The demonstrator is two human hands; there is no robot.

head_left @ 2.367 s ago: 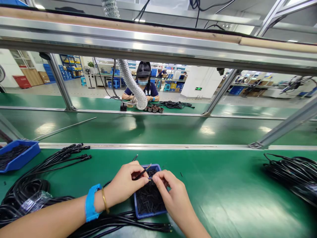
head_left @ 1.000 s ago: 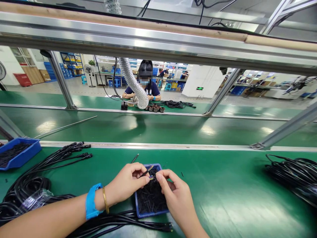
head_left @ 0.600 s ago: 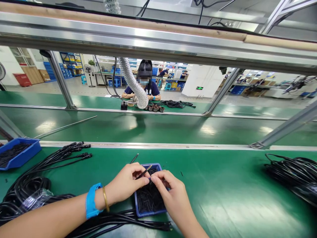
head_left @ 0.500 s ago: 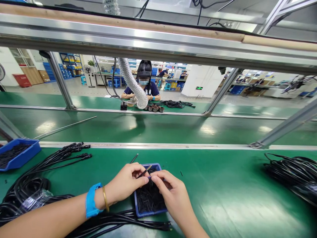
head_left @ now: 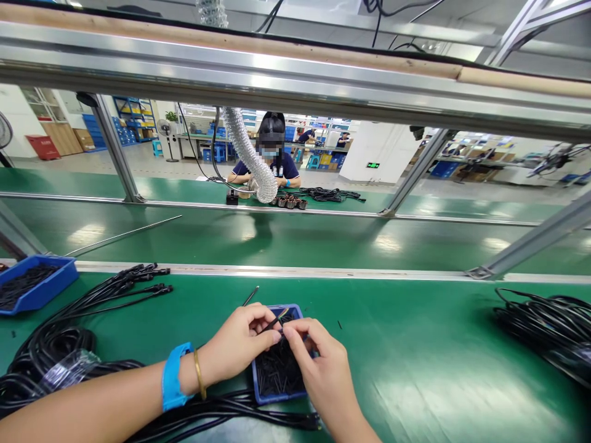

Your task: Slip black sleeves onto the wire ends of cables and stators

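The left hand (head_left: 237, 341), at the lower centre of the frame, grips a thin black round cable (head_left: 272, 322) between thumb and fingers, its fine coloured wire ends sticking out at the upper right of the fingertips. Just beside it, the right hand (head_left: 321, 354) is closed in a pinch, thumb against forefinger, near those wire ends; what lies between its fingertips is too small to tell. Both hands are above a small blue rectangular plastic bin (head_left: 256, 383) filled with short black tube pieces (head_left: 277, 376). A bright blue wristband (head_left: 172, 376) and a gold-coloured bangle (head_left: 199, 373) circle the left wrist. Below the bin, at the bottom centre, long black cables (head_left: 240, 411) lie on the glossy green tabletop (head_left: 415, 351). A large black cable bundle (head_left: 60, 344) spreads across the lower left, near a second blue plastic bin (head_left: 53, 288) at the left edge, and a coiled black cable heap (head_left: 549, 326) lies at the right edge
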